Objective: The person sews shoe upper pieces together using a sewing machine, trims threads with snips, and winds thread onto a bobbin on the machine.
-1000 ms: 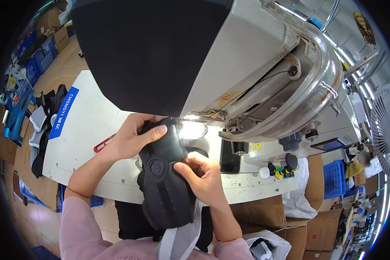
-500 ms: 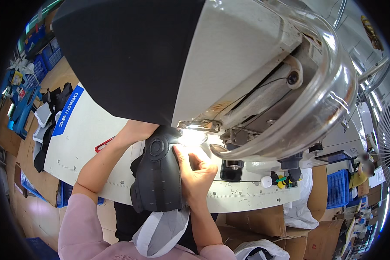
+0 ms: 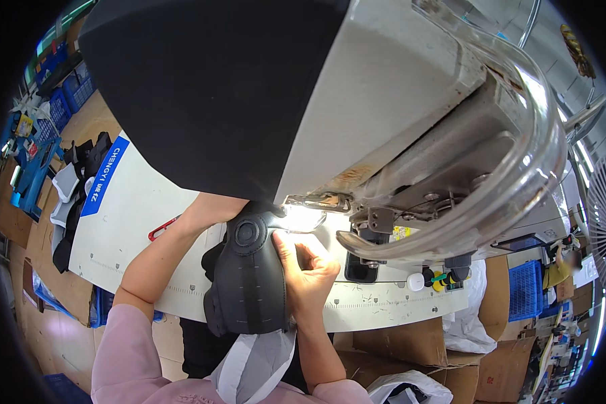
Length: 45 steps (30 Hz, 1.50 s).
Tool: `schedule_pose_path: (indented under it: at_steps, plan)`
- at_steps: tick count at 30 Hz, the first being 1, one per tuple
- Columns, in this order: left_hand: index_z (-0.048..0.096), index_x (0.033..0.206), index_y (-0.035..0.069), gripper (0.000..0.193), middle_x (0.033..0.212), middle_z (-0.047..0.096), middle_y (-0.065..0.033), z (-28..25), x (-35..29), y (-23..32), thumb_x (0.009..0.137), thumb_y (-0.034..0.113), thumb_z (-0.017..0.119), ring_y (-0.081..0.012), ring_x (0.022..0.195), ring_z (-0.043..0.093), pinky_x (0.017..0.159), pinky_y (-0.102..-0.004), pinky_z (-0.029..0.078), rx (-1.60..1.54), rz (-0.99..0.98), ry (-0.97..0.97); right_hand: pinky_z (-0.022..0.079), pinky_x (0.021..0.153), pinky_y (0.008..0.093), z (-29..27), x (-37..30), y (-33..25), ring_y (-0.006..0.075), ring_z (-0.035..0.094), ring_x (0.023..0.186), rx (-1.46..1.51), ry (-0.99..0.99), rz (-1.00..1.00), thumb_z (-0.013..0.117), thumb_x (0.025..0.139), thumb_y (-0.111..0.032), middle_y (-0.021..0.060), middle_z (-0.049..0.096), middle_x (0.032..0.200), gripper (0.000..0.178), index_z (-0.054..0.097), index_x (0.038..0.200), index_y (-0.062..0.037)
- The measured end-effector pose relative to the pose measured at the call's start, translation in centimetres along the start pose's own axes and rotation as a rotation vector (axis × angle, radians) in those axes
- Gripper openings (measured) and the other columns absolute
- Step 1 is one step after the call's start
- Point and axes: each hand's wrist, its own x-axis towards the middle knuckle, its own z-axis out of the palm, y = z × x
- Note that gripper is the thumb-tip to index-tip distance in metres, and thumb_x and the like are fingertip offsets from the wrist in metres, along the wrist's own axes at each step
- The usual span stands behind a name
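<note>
A black padded fabric piece (image 3: 252,294) with a round stitched disc and pale tick marks stands in front of me at the sewing machine (image 3: 370,114). Grey and white cloth (image 3: 252,367) hangs from its lower end toward my lap. My right hand (image 3: 310,273) grips the piece's right edge beside the brightly lit sewing area, thumb up and fingers curled. On the far left side of the piece is my left hand (image 3: 230,206); its fingers are hidden behind the black fabric and the machine's dark cover. Glare hides the needle and the seam.
Red thread snips (image 3: 161,227) lie on the white table (image 3: 148,195), left of my forearm. A phone-like black object (image 3: 361,269) and small bobbins or spools (image 3: 444,279) are at the right. Cardboard boxes (image 3: 404,340) stand below; dark cut pieces (image 3: 71,195) lie far left.
The pale lever with thread on the machine head no longer shows. The machine appears slightly farther right and the black piece slightly lower. Both hands keep nearly the same place.
</note>
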Motion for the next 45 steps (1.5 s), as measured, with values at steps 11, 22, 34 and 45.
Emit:
schedule_pose_path:
  at_steps: [11,22,34,45]
  plan:
    - [0.069,0.093,-0.004,0.01,0.088,0.07,-0.0115,-0.1,0.4,-0.6,0.085,-0.004,0.062,-0.0242,0.079,0.065,0.072,-0.0368,0.053,-0.011,-0.049,0.038,0.045,0.062,0.023,0.3,0.5,-1.5,0.0048,0.055,0.066,-0.191,0.02,-0.065,0.079,0.089,-0.004,0.0007,0.07,0.071,0.012,0.077,0.093,0.0067]
    - [0.069,0.094,-0.004,0.011,0.087,0.07,-0.0116,0.0,0.6,-0.8,0.085,-0.004,0.062,-0.024,0.079,0.066,0.071,-0.0363,0.053,0.07,0.031,0.12,0.048,0.067,0.0222,-0.3,1.1,-1.4,0.005,0.059,0.07,-0.331,0.007,-0.182,0.078,0.089,-0.003,0.0008,0.073,0.077,0.013,0.078,0.099,0.005]
    - [0.07,0.099,-0.005,0.013,0.093,0.071,-0.0134,-1.2,-0.3,4.1,0.092,0.0,0.061,-0.0238,0.085,0.067,0.078,-0.0334,0.053,-0.106,-0.108,0.266,0.033,0.045,0.0291,-4.5,1.8,-3.6,0.005,0.04,0.053,-0.155,-0.382,0.036,0.071,0.098,-0.027,-0.0038,0.045,0.055,0.039,0.064,0.082,0.0086]
    - [0.068,0.12,0.004,0.027,0.108,0.063,-0.0122,-9.2,-15.5,0.1,0.094,0.013,0.068,-0.0323,0.1,0.059,0.091,-0.0406,0.046,0.686,-0.393,0.027,0.045,0.08,0.0372,-1.4,-5.1,-0.7,0.0234,0.054,0.081,-0.94,-0.64,-0.772,0.065,0.076,-0.008,0.0068,0.051,0.083,0.018,0.061,0.093,-0.004]
